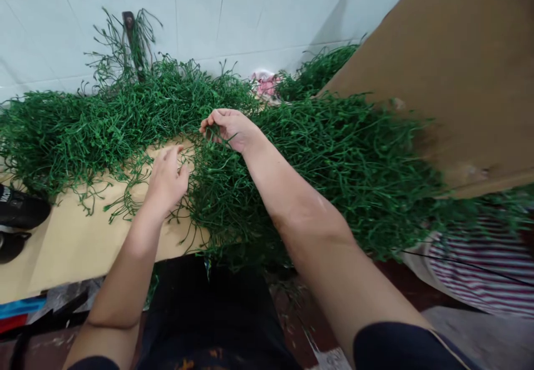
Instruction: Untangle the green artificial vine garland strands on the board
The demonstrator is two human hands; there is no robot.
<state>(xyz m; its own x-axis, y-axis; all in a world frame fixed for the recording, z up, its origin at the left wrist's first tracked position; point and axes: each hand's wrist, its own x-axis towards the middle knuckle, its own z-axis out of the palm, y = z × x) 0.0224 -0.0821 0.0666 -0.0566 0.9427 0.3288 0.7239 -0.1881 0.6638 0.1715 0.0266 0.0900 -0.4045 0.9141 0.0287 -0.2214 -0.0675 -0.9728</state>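
Note:
Thin, curly green stems with small knobbed tips lie in a long heap at the back left and a larger pile at the right. My right hand is over the near edge of the right pile, its fingers curled round a few green stems. Lower and to the left, my left hand hovers over or rests on the cardboard, thumb and fingers apart, with nothing visible in it. Loose stems are scattered on the cardboard beside it.
A big brown cardboard sheet leans at the right. Behind the heaps is a white tiled wall, with a dark upright piece before it. Black objects stand at the left edge. Striped cloth lies low at the right.

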